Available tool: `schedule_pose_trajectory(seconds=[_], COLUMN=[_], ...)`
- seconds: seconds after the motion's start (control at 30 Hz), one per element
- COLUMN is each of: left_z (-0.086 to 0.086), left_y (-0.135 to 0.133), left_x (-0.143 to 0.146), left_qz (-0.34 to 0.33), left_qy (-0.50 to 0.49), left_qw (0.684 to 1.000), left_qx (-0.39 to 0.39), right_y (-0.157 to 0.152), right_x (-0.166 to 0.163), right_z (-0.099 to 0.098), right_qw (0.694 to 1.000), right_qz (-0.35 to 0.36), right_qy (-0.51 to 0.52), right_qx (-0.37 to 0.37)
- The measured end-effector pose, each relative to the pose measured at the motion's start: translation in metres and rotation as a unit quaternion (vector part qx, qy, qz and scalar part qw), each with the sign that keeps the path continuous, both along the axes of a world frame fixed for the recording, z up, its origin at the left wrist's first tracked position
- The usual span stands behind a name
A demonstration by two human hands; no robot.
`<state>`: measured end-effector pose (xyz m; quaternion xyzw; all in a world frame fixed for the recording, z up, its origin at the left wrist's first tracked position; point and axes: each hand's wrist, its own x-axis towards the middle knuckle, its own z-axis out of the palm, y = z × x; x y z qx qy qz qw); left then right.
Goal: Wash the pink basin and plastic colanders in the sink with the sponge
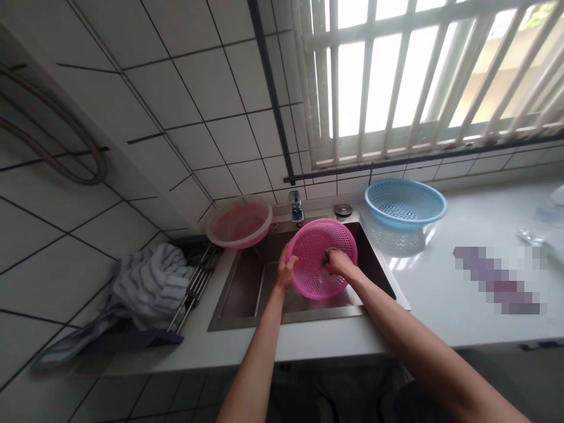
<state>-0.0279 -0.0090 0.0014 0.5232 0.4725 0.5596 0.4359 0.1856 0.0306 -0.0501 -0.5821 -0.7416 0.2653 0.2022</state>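
A pink plastic colander (315, 282) is tilted toward me over the steel sink (247, 288). My left hand (286, 271) grips its left rim, the thumb on the inner side. Inside the colander, my right hand (341, 262) is closed on a small dark grey scouring pad (326, 256), which lies against the colander's inner wall. The pad is mostly covered by the fingers. Behind the colander stands the chrome faucet (295, 205); no running water can be made out.
A pink basin with a pale rim (241, 244) rests at the sink's back left corner. On the right counter (432, 305) stands a light blue colander (408, 223). A striped cloth (152, 282) lies by a metal rack (194, 282) on the left. Behind is a barred window (396, 88).
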Motion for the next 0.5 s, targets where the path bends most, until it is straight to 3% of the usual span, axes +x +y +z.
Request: schedule_pose_trajectory(seconds=[0.13,0.23,0.33,0.43,0.5], left_z=[-0.002,-0.002,0.001,0.004,0.004], left_y=[-0.002,-0.003,-0.004,-0.005,-0.004], left_x=[0.000,0.001,0.003,0.005,0.005], left_qz=[0.000,-0.011,-0.029,-0.056,-0.050], left_qy=[0.003,0.017,0.038,0.045,0.034], left_qw=[1.000,1.000,0.998,0.997,0.997], left_qx=[0.000,-0.015,-0.031,-0.036,-0.039], right_y=[-0.010,-0.014,-0.009,0.001,0.008], right_x=[-0.024,-0.037,-0.036,-0.023,-0.013], right_z=[-0.009,0.002,0.016,0.024,0.024], right_qw=[0.984,0.967,0.965,0.980,0.978], right_qz=[0.160,0.208,0.122,-0.071,-0.156], right_qy=[0.054,0.146,0.223,0.157,0.098], right_qx=[-0.060,-0.025,0.066,0.101,0.098])
